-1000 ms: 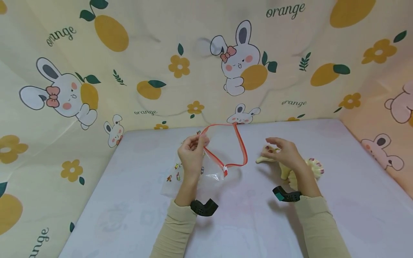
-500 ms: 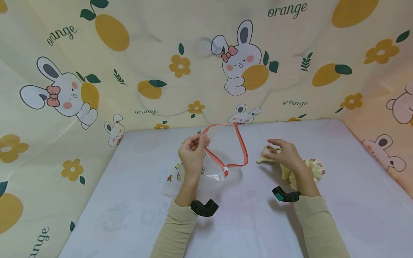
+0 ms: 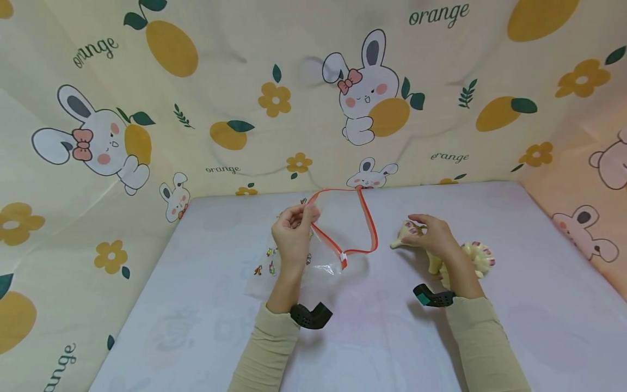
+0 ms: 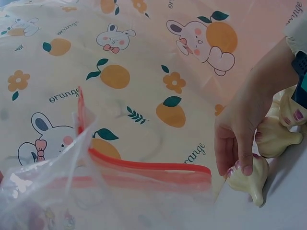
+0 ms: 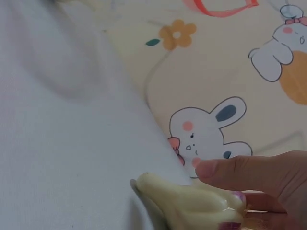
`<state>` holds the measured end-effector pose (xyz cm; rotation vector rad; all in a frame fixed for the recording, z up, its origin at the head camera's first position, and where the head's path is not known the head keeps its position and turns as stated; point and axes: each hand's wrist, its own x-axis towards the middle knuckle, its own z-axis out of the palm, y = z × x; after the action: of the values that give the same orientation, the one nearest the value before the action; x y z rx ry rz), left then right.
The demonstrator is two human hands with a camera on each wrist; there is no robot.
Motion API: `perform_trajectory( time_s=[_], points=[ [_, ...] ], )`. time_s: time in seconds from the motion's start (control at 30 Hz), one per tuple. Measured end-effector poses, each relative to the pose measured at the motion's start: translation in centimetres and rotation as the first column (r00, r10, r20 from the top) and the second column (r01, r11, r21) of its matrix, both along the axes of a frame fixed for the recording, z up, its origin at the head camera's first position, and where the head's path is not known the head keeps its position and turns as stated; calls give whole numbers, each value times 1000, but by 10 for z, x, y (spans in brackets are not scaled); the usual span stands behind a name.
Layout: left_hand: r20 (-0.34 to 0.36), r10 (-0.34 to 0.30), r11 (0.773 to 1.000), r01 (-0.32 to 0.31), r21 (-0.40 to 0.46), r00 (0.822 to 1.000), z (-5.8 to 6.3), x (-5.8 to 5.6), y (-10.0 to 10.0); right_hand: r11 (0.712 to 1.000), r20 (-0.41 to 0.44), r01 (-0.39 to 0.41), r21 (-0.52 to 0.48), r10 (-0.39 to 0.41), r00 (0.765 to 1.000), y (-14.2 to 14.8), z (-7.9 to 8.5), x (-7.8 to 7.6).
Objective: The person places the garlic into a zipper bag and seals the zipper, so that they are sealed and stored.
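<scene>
My left hand pinches the red rim of a clear zip bag with small printed figures. The bag's red zip spreads into a wide mouth, and a white slider sits at its near corner. To the right, my right hand is around a cream garlic bulb with purple marks, its thumb and fingers spread to either side. In the right wrist view the thumb lies just above the bulb, and the fingers are behind its root end. Whether they touch it is hard to tell.
More garlic bulbs lie on the white table under and beside my right wrist, partly hidden by it. A patterned cloth with rabbits and oranges hangs along the back and sides. Each wrist wears a black camera.
My right hand has lowered slightly over the garlic bulb, which shows a little more between thumb and fingers. The left hand and the bag have stayed put.
</scene>
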<state>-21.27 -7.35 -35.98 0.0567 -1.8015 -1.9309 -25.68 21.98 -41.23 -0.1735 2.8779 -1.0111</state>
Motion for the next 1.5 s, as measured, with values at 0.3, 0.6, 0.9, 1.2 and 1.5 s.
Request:
perform_trajectory(
  time_s=[0.3, 0.6, 0.9, 1.2, 1.5],
  points=[
    [-4, -8, 1000, 8, 1, 1000, 0, 0, 0, 999, -7, -8, 31, 8, 1000, 1, -4, -1],
    [-9, -17, 1000, 17, 24, 1000, 1, 0, 0, 999, 18, -6, 49, 5, 1000, 2, -5, -3],
    [-10, -21, 999, 22, 33, 1000, 1, 0, 0, 999, 15, 0, 38, -1, 1000, 2, -7, -4],
    [-21, -15, 1000, 15, 20, 1000, 0, 0, 0, 999, 10, 4, 33, -4, 1000, 0, -5, -2],
    [-20, -20, 999, 21, 29, 1000, 1, 1, 1, 1000, -22, -4, 10, 4, 1000, 0, -1, -1]
  ],
)
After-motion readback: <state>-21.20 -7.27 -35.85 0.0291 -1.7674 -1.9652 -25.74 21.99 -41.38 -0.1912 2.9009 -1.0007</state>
